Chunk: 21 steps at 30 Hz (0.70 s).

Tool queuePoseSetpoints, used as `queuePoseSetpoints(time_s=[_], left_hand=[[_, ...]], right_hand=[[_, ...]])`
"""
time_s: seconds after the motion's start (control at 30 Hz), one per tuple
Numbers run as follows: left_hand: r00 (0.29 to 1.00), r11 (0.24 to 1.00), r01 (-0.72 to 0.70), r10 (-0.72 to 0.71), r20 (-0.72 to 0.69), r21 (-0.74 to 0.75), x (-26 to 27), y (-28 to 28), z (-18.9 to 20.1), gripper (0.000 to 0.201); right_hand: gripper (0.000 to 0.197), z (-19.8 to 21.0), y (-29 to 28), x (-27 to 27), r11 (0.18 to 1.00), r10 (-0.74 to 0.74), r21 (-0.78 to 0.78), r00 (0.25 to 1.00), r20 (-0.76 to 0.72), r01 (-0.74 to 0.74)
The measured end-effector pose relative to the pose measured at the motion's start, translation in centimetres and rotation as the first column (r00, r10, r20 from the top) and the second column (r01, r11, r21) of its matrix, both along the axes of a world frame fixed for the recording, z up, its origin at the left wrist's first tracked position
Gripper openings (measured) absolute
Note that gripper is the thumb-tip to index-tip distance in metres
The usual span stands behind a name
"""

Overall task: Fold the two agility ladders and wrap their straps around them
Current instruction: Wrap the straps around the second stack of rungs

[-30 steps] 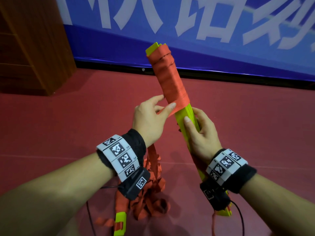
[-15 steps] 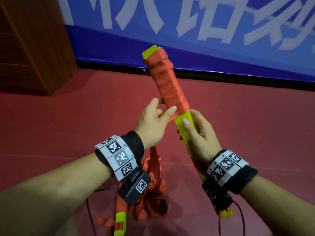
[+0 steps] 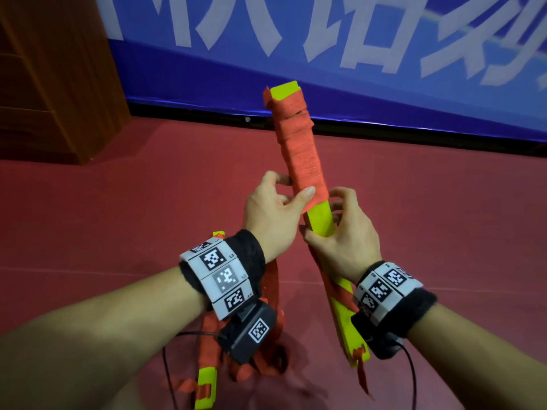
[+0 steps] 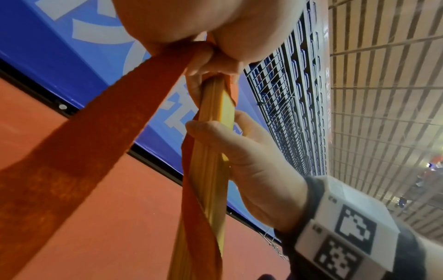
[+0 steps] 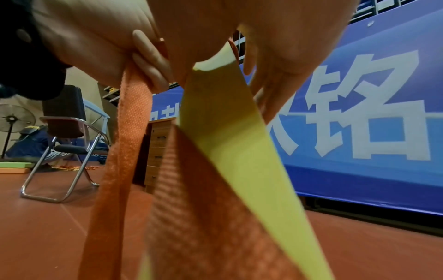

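A person holds a folded agility ladder (image 3: 321,216), a bundle of stacked yellow-green slats, up in front of them above a red floor (image 3: 133,208). Its long axis runs steeply upright, tilted so the top end leans slightly left and away, toward a blue banner (image 3: 355,54) with large white characters. The bottom end points down toward the person's right forearm.

An orange strap (image 3: 302,152) is wound tightly around the upper half of the bundle, leaving the yellow tip bare. The lower half is mostly unwrapped, with loose strap crossing it.

The left hand (image 3: 272,214) is at the bundle's left side, level with the bottom edge of the wrapping. Its thumb presses the strap against the slats while its curled fingers pinch the strap, which trails down from the hand. The right hand (image 3: 344,235) sits just below and to the right, fingers curled around the bare slats, thumb on the near face.

A second ladder (image 3: 207,383) lies on the floor below the left forearm, amid a loose heap of orange strap. A wooden cabinet (image 3: 53,78) stands at the far left.
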<state>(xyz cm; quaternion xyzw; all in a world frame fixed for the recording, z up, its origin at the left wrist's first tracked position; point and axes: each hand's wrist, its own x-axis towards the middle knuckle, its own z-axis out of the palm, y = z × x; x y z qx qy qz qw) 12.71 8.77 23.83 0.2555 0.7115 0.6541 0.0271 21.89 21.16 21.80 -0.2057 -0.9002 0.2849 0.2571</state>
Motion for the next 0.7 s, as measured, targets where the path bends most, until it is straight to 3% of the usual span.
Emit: queuePoseSetpoints(time_s=[0.2, 0.5, 0.7], left_hand=[[1.000, 1.000, 0.005, -0.006, 0.025, 0.018, 0.2, -0.4, 0.5, 0.031], [0.999, 0.999, 0.027, -0.026, -0.018, 0.032, 0.0, -1.0, 0.7, 0.032], [0.998, 0.999, 0.043, -0.044, -0.047, -0.019, 0.3, -1.3, 0.8, 0.024]], right_hand=[[0.059, -0.2, 0.0, 0.1, 0.999, -0.049, -0.017, 0.994, -0.093, 0.048], [0.044, -0.5, 0.3, 0.0, 0.988, 0.034, -0.138, 0.973, -0.228, -0.066], [0.056, -1.1, 1.1, -0.4, 0.971, 0.113, -0.188, 0.976, -0.184, -0.148]])
